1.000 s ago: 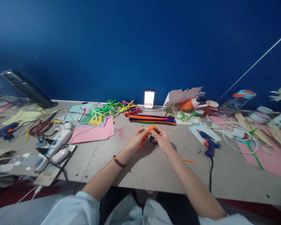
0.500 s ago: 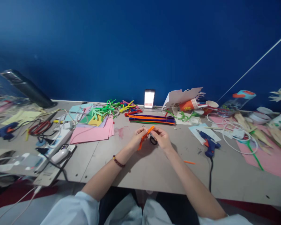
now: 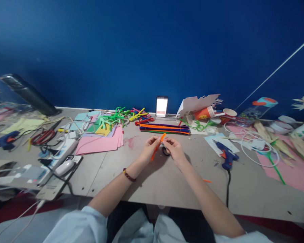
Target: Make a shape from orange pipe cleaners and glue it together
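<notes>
An orange pipe cleaner (image 3: 156,150), seemingly folded or bunched into a short strip, slants up between my two hands. My left hand (image 3: 149,148) pinches it along its middle, fingers closed. From the other side, my right hand (image 3: 174,148) has thumb and fingers pressed together at the strip near its upper end. Just below the right fingers shows the black handle loop of scissors (image 3: 166,152), the rest mostly hidden by the hands. Past my right forearm, a small orange piece (image 3: 207,181) lies on the table.
Beyond my hands lies a bundle of coloured pipe cleaners (image 3: 164,128), with a phone (image 3: 162,106) upright behind it. A blue glue gun (image 3: 226,155) rests to the right, its cord running off the front edge. Pink paper (image 3: 98,144) and a power strip (image 3: 63,157) are left.
The orange strip has tilted slightly more upright, and my right fingers have shifted a little along it. My right forearm now covers more of the loose orange piece.
</notes>
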Action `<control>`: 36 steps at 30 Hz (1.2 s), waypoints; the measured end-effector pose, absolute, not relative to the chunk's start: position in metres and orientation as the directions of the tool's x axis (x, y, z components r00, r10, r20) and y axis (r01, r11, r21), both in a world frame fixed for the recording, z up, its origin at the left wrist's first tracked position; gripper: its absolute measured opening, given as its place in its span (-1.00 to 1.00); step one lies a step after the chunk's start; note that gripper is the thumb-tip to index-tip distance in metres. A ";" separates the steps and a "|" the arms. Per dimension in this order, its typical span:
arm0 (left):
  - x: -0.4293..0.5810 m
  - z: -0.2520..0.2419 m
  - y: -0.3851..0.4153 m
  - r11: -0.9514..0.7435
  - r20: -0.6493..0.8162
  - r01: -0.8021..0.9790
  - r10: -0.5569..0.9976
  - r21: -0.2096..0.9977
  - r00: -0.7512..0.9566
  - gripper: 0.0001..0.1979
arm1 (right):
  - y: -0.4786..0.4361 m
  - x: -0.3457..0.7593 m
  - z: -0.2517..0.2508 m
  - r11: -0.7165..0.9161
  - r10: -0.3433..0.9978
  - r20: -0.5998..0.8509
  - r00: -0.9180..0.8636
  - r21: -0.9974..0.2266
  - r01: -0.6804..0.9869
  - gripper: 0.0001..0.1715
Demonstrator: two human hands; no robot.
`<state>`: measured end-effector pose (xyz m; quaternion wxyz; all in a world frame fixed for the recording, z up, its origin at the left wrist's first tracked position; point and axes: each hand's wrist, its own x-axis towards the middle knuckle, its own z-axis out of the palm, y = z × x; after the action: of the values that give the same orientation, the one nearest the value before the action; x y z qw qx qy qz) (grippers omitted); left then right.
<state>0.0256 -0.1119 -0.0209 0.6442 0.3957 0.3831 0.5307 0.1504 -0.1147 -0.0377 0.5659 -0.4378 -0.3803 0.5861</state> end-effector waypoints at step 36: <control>0.026 -0.029 -0.114 -0.249 0.249 -0.004 0.968 0.968 0.005 -0.85 | -0.114 0.146 -0.045 -0.011 0.993 -0.054 0.101 -0.922 -0.387 -0.55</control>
<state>0.0255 -0.1137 -0.0287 0.4355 0.5592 0.4311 0.5584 0.1462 -0.1138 -0.0447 0.6069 -0.4270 -0.3552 0.5685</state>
